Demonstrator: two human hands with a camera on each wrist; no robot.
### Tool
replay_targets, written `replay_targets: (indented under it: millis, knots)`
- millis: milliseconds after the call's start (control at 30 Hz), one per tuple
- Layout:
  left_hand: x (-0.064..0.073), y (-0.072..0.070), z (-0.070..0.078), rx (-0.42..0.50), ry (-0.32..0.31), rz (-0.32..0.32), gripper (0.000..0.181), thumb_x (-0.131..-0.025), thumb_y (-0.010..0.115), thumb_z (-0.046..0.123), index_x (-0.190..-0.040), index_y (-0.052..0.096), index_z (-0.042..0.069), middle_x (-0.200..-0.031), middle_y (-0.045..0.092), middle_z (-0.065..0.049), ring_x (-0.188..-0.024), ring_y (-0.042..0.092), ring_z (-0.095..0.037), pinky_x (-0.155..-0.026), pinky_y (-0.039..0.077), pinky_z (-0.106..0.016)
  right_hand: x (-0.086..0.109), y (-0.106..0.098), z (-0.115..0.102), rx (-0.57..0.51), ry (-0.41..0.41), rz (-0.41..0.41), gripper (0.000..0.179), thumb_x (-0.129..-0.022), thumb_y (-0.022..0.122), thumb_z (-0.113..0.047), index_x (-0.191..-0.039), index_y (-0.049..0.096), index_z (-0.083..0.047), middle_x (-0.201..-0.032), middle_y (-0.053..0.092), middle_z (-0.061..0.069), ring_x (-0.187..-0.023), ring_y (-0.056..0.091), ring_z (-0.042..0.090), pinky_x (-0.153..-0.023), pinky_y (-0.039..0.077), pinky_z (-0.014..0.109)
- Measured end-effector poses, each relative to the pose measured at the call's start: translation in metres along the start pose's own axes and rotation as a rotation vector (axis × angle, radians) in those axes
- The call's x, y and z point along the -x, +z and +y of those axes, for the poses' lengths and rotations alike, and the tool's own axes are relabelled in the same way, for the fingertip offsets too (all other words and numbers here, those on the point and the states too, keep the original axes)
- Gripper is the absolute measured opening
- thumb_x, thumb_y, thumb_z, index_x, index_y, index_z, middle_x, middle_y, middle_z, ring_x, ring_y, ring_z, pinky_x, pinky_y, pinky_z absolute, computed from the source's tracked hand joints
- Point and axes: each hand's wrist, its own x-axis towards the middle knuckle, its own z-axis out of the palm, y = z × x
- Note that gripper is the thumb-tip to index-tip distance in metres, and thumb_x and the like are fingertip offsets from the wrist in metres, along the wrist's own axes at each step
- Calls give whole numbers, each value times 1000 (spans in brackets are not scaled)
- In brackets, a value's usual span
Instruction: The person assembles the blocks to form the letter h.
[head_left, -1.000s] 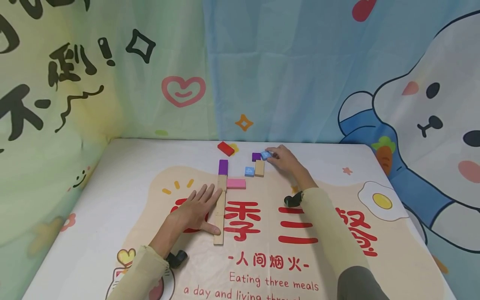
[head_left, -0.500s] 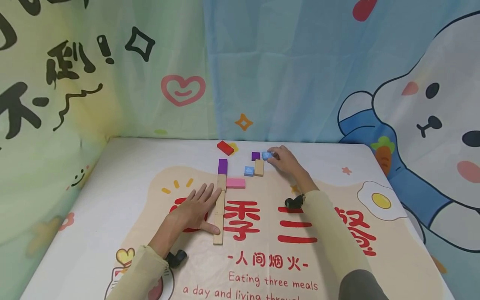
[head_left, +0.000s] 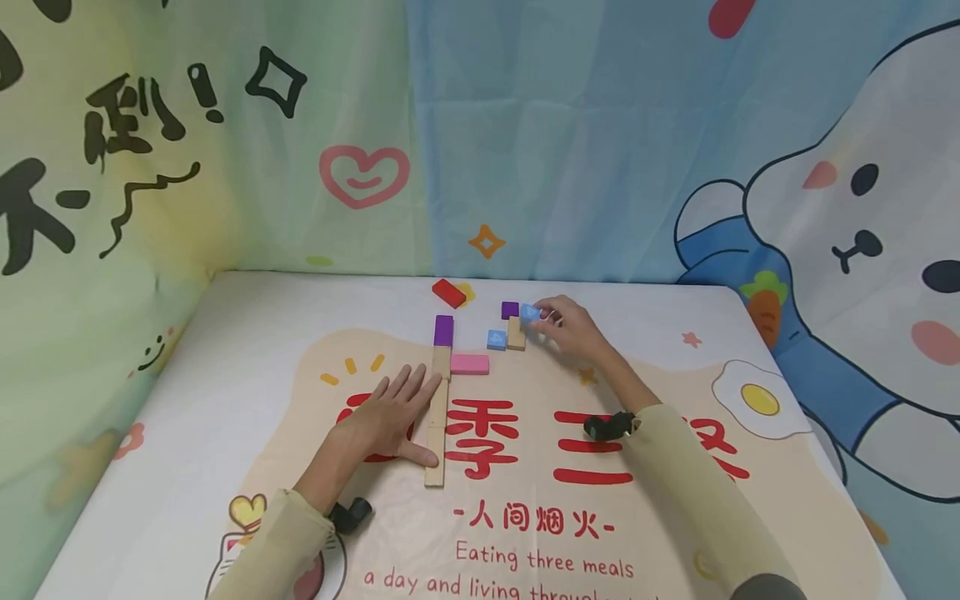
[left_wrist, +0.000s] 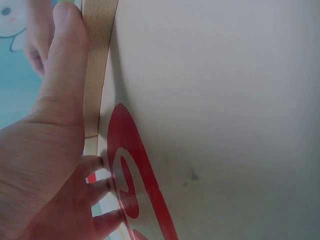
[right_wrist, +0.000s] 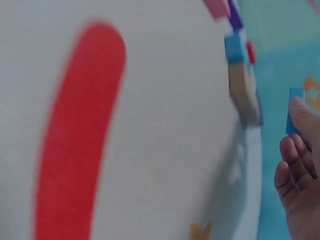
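My left hand lies with fingers spread along the left side of a row of plain wooden blocks. Its thumb touches the row near the front end, as the left wrist view also shows. A purple block caps the far end, and a pink block sits crosswise at its right. Further back, my right hand pinches a light blue block between thumb and fingers. That block is raised beside a small purple block, just behind a single wooden block. Left of this stands another blue block.
Near the table's back edge, a red block lies at an angle. The printed tablecloth covers the table, and a cartoon curtain hangs right behind it.
My right hand shifts slightly left and nearer with the blue block, its wrist turning and the sleeve swinging right. My left hand keeps its place at the wooden row.
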Motion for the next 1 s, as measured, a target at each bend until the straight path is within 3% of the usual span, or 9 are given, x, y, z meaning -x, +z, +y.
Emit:
replay_targets:
  millis: [233, 567, 800, 1000]
  knots:
    - [0, 1, 0, 3, 1, -5, 121, -68, 65, 76, -157, 6, 19, -165, 7, -11, -153, 4, -34, -123, 15, -53, 17, 13, -21, -13, -55, -67, 39, -91, 69, -24, -124, 61, -4, -100, 57, 9, -94, 56, 22, -75, 48, 24]
    - [0, 1, -1, -6, 5, -2, 120, -69, 65, 76, -157, 6, 20, -165, 8, -10, -153, 5, -34, -123, 16, -53, 27, 31, -26, 23, -112, -192, 38, -88, 72, -18, -119, 60, 0, -94, 58, 7, -88, 52, 17, -78, 50, 26]
    - [-1, 1, -1, -9, 5, 1, 121, -69, 65, 76, -157, 6, 20, -165, 8, -10, -153, 5, -34, -123, 16, -54, 26, 40, -24, 21, -78, -222, 42, -88, 72, -24, -122, 59, -2, -98, 59, 6, -90, 53, 17, -83, 51, 29]
    - [-1, 1, -1, -13, -3, -12, 121, -69, 65, 76, -157, 5, 20, -165, 7, -10, -153, 4, -34, -123, 15, -53, 27, 44, -25, 6, -45, -241, 41, -88, 72, -26, -122, 59, -5, -95, 58, 4, -90, 52, 16, -80, 50, 25]
